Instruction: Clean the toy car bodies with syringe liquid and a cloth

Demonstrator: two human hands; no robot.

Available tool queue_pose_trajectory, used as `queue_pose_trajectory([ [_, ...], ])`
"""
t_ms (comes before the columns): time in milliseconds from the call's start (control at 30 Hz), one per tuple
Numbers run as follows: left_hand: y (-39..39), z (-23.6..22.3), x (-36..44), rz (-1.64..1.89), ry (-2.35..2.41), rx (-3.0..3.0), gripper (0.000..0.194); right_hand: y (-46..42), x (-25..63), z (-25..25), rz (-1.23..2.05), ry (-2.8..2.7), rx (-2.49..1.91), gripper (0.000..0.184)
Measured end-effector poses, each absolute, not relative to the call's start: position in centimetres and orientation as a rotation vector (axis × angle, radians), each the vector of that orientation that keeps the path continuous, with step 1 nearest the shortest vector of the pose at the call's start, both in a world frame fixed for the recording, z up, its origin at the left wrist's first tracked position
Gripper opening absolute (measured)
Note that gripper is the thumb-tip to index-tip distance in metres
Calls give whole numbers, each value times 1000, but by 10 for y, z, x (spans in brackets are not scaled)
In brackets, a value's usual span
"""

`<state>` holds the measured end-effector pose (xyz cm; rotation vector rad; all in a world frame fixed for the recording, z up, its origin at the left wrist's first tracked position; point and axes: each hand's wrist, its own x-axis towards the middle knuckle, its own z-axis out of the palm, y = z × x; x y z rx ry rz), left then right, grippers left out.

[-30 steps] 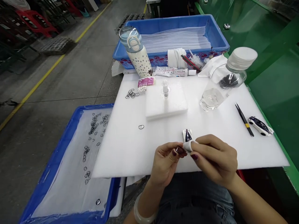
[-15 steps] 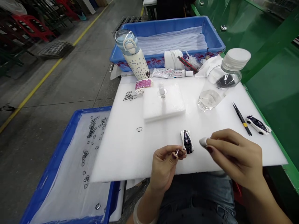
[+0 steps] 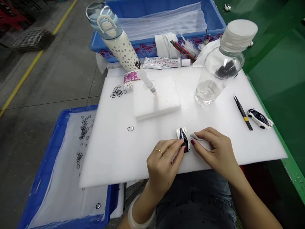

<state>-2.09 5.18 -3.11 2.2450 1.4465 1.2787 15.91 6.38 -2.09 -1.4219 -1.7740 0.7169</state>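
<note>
A small white and dark toy car (image 3: pixel 183 139) lies on the white foam sheet (image 3: pixel 119 152) near its front edge. My left hand (image 3: pixel 162 165) reaches onto the sheet from below, and its fingertips pinch the car's near end. My right hand (image 3: pixel 214 152) rests just to the right of the car, fingers closed on a small white cloth (image 3: pixel 199 140) wrapped round the forefinger. The cloth's tip lies close beside the car.
On the sheet are a foam block (image 3: pixel 157 98) with a syringe (image 3: pixel 147 84), a clear bottle (image 3: pixel 219 66), black tweezers (image 3: pixel 243 112), a second toy car (image 3: pixel 259 118) and loose black rings (image 3: pixel 130 128). A blue tray (image 3: pixel 59 140) holds several more rings. A spotted flask (image 3: pixel 116 41) stands behind.
My left hand turned over and came down onto the toy car. My right hand, with the cloth, dropped back to the sheet beside the car. The view tilted down and closer.
</note>
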Motion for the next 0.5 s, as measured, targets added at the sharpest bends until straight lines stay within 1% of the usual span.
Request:
queue_pose_trajectory([
  [100, 51, -34, -20, 1257, 1405, 2284, 25, 64, 156, -21, 713, -1798, -1438, 10],
  [267, 51, -35, -20, 1202, 1396, 2287, 23, 62, 157, -20, 723, -1835, -1450, 8],
  [367, 51, -34, -21, 1181, 1486, 2197, 21, 63, 157, -18, 745, -1879, -1486, 9],
  [500, 52, -32, -25, 1128, 1553, 2023, 24, 65, 155, -16, 770, -1893, -1529, 9],
])
